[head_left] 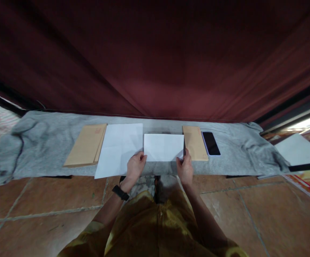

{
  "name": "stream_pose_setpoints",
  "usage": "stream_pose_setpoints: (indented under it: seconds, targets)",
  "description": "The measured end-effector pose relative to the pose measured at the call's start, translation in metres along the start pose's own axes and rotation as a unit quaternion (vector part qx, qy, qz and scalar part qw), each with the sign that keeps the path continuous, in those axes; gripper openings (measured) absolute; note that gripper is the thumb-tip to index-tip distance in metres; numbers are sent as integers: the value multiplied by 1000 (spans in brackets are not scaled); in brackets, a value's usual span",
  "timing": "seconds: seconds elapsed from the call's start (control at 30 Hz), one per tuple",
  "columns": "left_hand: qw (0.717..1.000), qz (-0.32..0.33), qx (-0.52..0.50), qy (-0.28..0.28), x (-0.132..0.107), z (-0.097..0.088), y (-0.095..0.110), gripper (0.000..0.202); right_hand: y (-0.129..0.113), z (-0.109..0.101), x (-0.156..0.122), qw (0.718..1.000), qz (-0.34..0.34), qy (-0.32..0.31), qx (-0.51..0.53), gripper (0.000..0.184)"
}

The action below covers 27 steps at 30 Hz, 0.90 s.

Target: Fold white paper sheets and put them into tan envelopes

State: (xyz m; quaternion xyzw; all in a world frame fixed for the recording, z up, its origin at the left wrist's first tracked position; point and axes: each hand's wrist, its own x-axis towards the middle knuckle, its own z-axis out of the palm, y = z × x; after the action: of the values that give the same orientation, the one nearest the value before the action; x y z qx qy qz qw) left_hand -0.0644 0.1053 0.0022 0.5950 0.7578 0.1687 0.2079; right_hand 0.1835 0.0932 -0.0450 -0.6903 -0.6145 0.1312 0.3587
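A white sheet of paper [164,147], which looks folded, is held between my hands over the grey cloth. My left hand [136,166] is closed on its lower left corner, thumb and fingers pinched together. At the lower right corner my right hand [185,167] grips the paper, thumb in front and fingers along the side edge. Larger white paper [121,144] lies flat just left of my left hand, its near corner jutting past the cloth's edge. Close to my right hand is a brown envelope [195,142].
Brown envelopes [86,144] lie overlapped at the left. A phone [211,143] with a dark screen rests right of the single envelope. Grey cloth [238,146] covers the narrow bench; a dark red curtain [155,71] hangs behind it. Tiled floor [48,200] shows below.
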Motion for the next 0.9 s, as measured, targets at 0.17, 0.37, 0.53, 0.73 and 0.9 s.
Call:
stream_pose_setpoints:
  seconds: [0.17, 0.37, 0.53, 0.73, 0.9]
  targets:
    - [999, -19, 34, -29, 5, -1, 3, 19, -6, 0, -2, 999, 13, -12, -50, 65]
    - [996, -24, 74, -49, 7, -2, 7, 21, -5, 4, -5, 996, 18, -9, -87, 68]
    - [993, -26, 97, -56, 8, -3, 11, 23, -2, 3, -10, 997, -50, 21, -60, 59]
    - [990, -38, 121, -64, 9, -4, 15, 25, -5, -7, -13, 984, -118, 64, -118, 56]
    - [990, -29, 124, -55, 9, -2, 15, 25, -15, 1, -18, 963, -233, -41, -126, 52]
